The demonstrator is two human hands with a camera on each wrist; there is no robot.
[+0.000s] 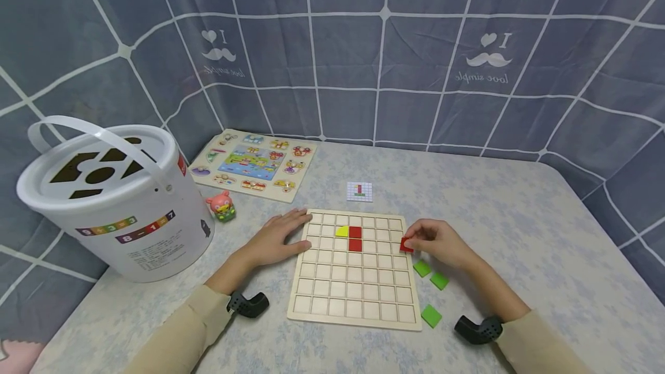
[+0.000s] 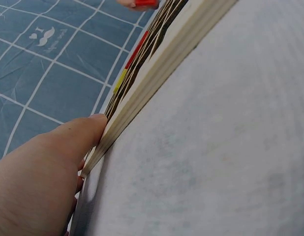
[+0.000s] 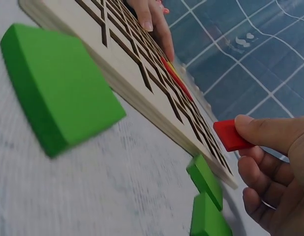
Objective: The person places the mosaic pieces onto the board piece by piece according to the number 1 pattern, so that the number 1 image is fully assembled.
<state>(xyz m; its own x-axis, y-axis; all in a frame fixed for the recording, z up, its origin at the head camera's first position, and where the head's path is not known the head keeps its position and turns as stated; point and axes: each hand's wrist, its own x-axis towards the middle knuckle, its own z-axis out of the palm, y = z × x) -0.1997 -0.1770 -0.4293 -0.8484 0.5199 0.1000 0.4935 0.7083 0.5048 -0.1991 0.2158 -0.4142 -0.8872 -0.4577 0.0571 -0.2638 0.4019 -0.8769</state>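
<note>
Red tile (image 3: 228,136) — right hand (image 1: 436,242) is pinching one side, leaving the rest free; left hand (image 1: 277,238), spread, is touching the board (image 1: 355,275) — probably steadying it.

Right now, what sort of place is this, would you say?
Probably a tabletop play or learning spot, though I can't tell which building or room: there's a gridded wooden board, a colourful picture board and a small toy figure.

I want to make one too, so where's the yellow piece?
In the head view, the yellow piece sits in the far half of the grid board, just left of the upper placed red square.
</note>
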